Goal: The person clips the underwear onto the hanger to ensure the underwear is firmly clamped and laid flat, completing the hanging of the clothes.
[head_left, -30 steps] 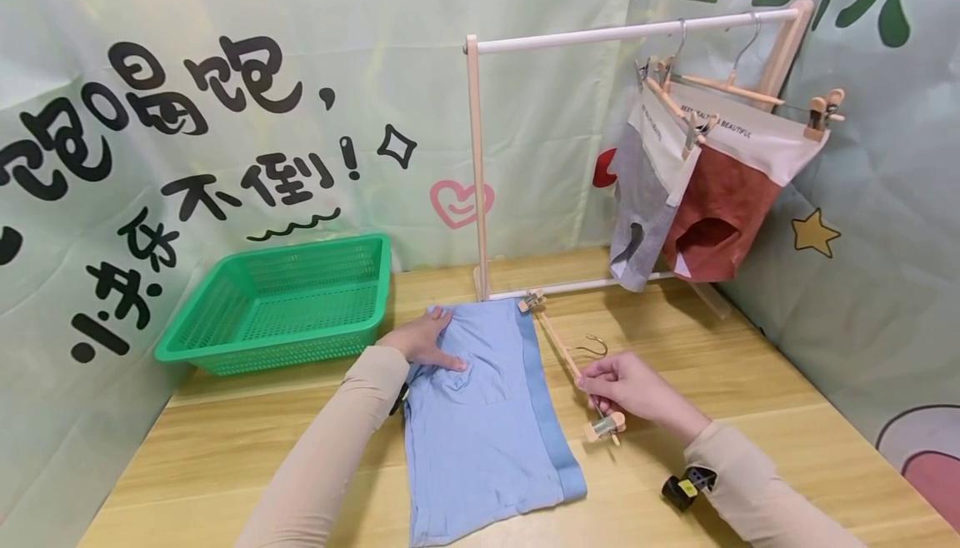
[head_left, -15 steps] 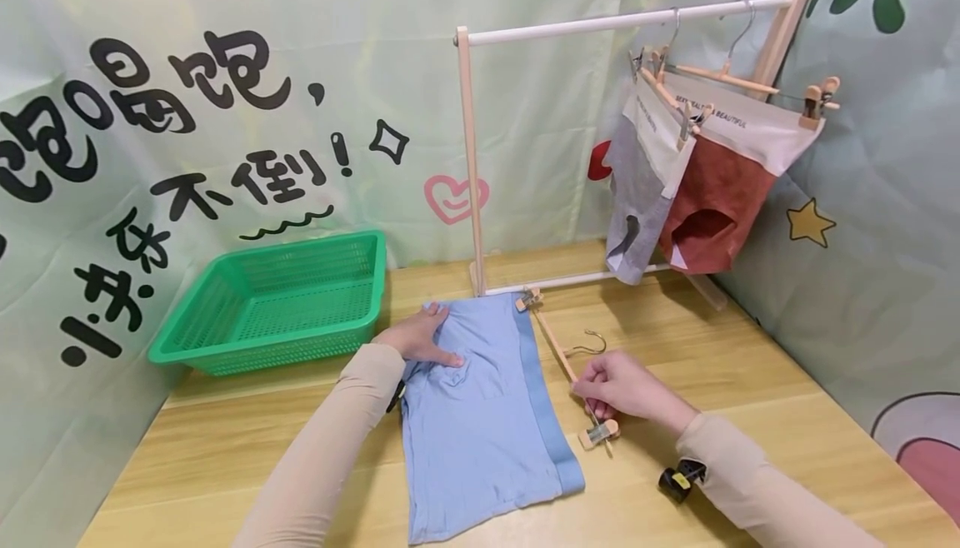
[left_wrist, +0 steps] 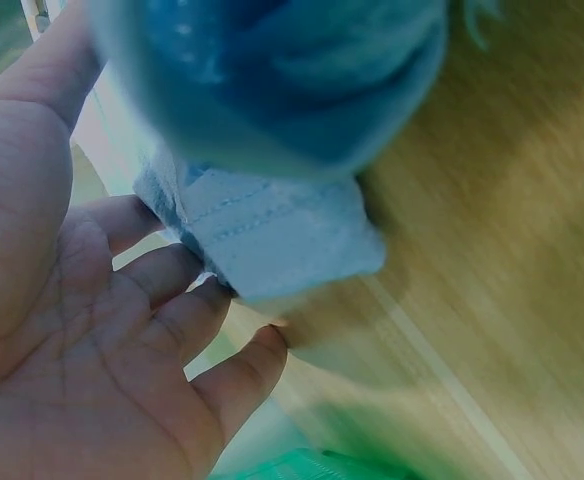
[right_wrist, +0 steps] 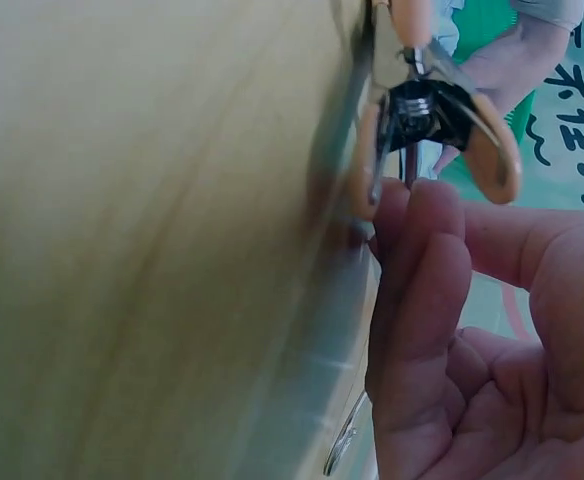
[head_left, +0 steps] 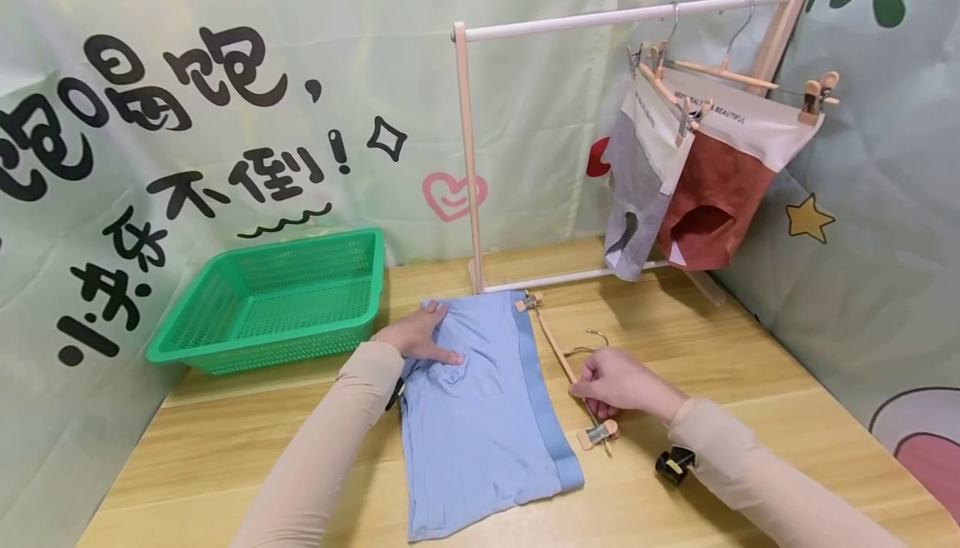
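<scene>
Light blue boxer briefs (head_left: 480, 415) lie flat on the table, their darker waistband (head_left: 542, 398) toward the right. My left hand (head_left: 418, 335) rests on their upper left edge, thumb and fingers spread; in the left wrist view its loosely bent fingers (left_wrist: 182, 320) touch the cloth. My right hand (head_left: 618, 386) pinches the bar of a wooden clip hanger (head_left: 557, 348) between thumb and fingers. The hanger's far clip (head_left: 528, 302) sits over the waistband's far corner. Its near clip (head_left: 597, 434) stands off the waistband, beside my right fingers; the right wrist view shows this clip (right_wrist: 422, 120) close up.
A green plastic basket (head_left: 262, 298) stands at the back left. Behind the briefs is a rack (head_left: 465, 156) with a white rail. From it hang grey briefs (head_left: 633, 190) and rust-red briefs (head_left: 708, 198) on clip hangers. Printed cloth walls (head_left: 360, 181) enclose the table (head_left: 720, 381).
The head view has tilted and shifted slightly. My right wrist has turned a little while still pinching the hanger. The left hand and the blue boxer briefs stay in place.
</scene>
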A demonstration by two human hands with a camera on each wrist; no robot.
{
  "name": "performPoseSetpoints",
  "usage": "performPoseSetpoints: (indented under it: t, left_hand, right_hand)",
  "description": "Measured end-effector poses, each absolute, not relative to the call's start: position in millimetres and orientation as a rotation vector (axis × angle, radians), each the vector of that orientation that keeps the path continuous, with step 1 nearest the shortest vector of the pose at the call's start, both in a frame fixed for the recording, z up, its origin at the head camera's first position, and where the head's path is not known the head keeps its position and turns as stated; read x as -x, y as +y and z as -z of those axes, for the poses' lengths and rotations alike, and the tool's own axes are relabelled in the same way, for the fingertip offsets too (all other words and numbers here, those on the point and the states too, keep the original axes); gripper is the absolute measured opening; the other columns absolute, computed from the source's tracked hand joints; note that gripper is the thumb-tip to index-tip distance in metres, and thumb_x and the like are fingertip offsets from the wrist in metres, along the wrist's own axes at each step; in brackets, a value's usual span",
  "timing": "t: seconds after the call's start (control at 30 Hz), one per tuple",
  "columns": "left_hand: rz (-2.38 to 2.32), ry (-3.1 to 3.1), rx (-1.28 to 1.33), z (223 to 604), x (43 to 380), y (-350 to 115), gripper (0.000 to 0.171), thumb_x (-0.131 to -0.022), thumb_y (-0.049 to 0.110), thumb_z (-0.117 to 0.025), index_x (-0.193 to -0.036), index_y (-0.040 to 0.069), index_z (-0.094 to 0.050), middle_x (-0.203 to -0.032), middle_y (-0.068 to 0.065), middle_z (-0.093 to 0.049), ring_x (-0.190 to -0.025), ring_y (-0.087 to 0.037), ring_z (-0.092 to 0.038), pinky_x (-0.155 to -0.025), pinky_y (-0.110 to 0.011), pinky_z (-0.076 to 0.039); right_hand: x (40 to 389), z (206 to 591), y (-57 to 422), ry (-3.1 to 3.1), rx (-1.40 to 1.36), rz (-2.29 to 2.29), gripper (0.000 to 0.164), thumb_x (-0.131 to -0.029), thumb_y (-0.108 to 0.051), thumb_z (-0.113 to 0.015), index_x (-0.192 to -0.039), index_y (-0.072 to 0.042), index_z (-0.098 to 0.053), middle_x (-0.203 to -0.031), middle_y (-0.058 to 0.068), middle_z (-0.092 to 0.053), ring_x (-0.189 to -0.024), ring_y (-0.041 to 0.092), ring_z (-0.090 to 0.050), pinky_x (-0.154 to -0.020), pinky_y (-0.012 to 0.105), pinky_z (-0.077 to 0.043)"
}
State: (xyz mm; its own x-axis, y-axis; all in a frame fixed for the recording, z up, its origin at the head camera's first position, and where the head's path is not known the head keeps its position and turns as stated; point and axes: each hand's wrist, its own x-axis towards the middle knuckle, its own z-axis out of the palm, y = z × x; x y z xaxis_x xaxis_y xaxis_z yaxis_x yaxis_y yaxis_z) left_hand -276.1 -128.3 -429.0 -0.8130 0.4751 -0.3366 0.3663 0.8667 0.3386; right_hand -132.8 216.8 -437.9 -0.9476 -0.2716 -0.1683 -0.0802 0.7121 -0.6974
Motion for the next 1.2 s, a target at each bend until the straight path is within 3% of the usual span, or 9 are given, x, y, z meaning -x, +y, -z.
performPoseSetpoints:
  t: [0.4, 0.7, 0.87, 0.97, 1.1, 1.2]
  left_hand:
    - [-0.349, 2.624, -0.620, 424.2, 275.7, -127.2, 0.116, -0.092, 0.060, -0.078, -0.172, 0.004, -0.015, -0.180, -0.023, -0.008, -0.167, -0.044, -0.010, -0.132, -0.057, -0.027]
    - [-0.327, 2.650, -0.614, 420.7, 269.3, -123.6, 0.111, -0.092, 0.059, -0.079, -0.171, 0.005, -0.021, -0.179, -0.023, -0.013, -0.167, -0.042, -0.014, -0.133, -0.057, -0.026]
    - [-0.226, 2.731, -0.674, 413.7, 252.5, -111.7, 0.099, -0.095, 0.051, -0.079, -0.168, 0.006, -0.032, -0.176, -0.024, -0.026, -0.162, -0.042, -0.030, -0.130, -0.056, -0.033]
    - [-0.107, 2.806, -0.758, 405.9, 235.5, -98.5, 0.089, -0.096, 0.050, -0.079, -0.164, 0.007, -0.042, -0.169, -0.020, -0.042, -0.155, -0.040, -0.046, -0.122, -0.055, -0.044]
    - [-0.022, 2.886, -0.936, 400.5, 207.5, -78.9, 0.065, -0.095, 0.050, -0.080, -0.145, 0.011, -0.066, -0.139, -0.009, -0.073, -0.126, -0.031, -0.071, -0.099, -0.050, -0.061]
    - [-0.076, 2.905, -1.084, 401.3, 183.2, -65.4, 0.047, -0.095, 0.047, -0.081, -0.125, 0.012, -0.076, -0.115, -0.004, -0.080, -0.102, -0.023, -0.077, -0.081, -0.040, -0.064]
  right_hand:
    - [136.1, 435.9, 208.3, 2.639, 0.179, 1.017, 0.030, -0.096, -0.014, -0.077, -0.072, -0.009, -0.061, -0.057, 0.003, -0.068, -0.046, 0.010, -0.064, -0.049, 0.028, -0.057]
    - [131.7, 437.0, 220.8, 2.633, 0.419, 1.057, 0.036, -0.101, -0.023, -0.075, -0.072, -0.010, -0.060, -0.054, -0.001, -0.066, -0.045, 0.005, -0.058, -0.046, 0.023, -0.047]
    - [122.6, 433.9, 233.9, 2.629, 0.456, 1.071, 0.041, -0.103, -0.032, -0.073, -0.071, -0.011, -0.059, -0.053, -0.003, -0.063, -0.044, 0.005, -0.053, -0.045, 0.022, -0.041]
    - [115.5, 430.0, 240.9, 2.604, 0.463, 1.076, 0.041, -0.104, -0.033, -0.072, -0.072, -0.010, -0.061, -0.053, -0.004, -0.062, -0.045, 0.007, -0.054, -0.045, 0.022, -0.041]
    - [106.2, 427.3, 247.5, 2.545, 0.457, 1.097, 0.039, -0.105, -0.032, -0.071, -0.074, -0.008, -0.062, -0.056, -0.004, -0.064, -0.049, 0.010, -0.059, -0.046, 0.023, -0.047]
    - [100.5, 427.8, 250.4, 2.513, 0.440, 1.108, 0.038, -0.106, -0.032, -0.070, -0.076, -0.009, -0.062, -0.059, -0.003, -0.065, -0.052, 0.012, -0.062, -0.047, 0.024, -0.051]
